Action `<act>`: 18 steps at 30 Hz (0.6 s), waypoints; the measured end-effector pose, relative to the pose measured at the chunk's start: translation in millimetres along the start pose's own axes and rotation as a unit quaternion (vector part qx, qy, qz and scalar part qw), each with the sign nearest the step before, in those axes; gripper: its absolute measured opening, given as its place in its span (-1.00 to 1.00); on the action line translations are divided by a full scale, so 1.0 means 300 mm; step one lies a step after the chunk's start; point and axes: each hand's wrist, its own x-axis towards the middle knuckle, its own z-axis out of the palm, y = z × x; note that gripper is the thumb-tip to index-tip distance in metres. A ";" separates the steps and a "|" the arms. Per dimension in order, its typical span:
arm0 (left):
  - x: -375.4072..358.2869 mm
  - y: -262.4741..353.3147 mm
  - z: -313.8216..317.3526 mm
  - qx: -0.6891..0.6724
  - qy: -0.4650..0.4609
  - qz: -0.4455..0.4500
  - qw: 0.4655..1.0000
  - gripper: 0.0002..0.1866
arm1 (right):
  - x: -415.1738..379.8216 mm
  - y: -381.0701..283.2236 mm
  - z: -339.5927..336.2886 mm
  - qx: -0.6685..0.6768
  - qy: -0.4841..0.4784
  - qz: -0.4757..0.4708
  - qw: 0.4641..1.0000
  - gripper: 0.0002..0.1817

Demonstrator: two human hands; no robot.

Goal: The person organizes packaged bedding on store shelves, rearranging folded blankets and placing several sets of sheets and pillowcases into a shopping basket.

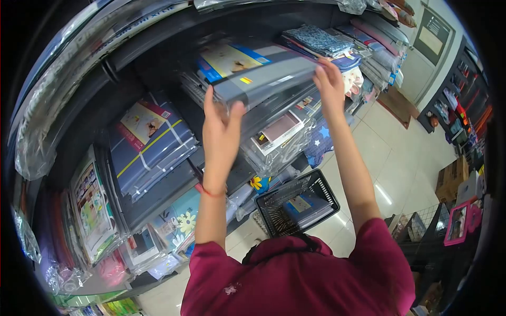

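A pack of folded grey cloth [274,81] in clear plastic, with a blue and yellow picture label, is tilted over a shelf stack and slightly blurred. My left hand [221,129] grips its near left corner, fingers and thumb around the edge. At the opposite end, my right hand [330,84] has its fingers closed on the right edge. Below the pack lies another plastic-wrapped pack [276,134] with a pink and white label. A black basket [266,213] stands on the floor, holding a similar grey pack [308,209] with a blue and yellow label.
Left on the shelf [176,197] lies a blue pack [150,145] with a red label. Patterned cloth packs [321,41] are stacked at the back right. Pale floor tiles [392,152] run along the shelving. A cardboard box [451,177] and a pink-framed item [456,224] are on the right.
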 end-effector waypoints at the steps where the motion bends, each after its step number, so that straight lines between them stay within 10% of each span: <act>1: 0.052 -0.019 -0.017 0.058 0.012 -0.007 0.998 -0.32 | 0.049 0.071 0.023 0.006 -0.012 -0.002 1.000 -0.69; 4: 0.169 -0.067 -0.069 0.298 0.067 0.020 0.952 -0.37 | 0.151 0.187 0.083 -0.070 -0.049 -0.066 0.994 -0.72; 12: 0.157 -0.144 -0.025 0.272 0.193 0.201 0.921 -0.51 | 0.060 0.217 -0.109 -0.112 -0.041 -0.060 0.991 -0.70; 16: -0.197 -0.402 0.095 0.214 -0.007 0.293 0.932 -0.70 | -0.262 0.360 -0.584 -0.255 -0.008 0.037 0.966 -0.74; 18: -0.418 -0.562 0.202 0.212 -0.203 0.136 0.946 -0.63 | -0.500 0.489 -0.879 -0.304 0.030 0.149 0.941 -0.77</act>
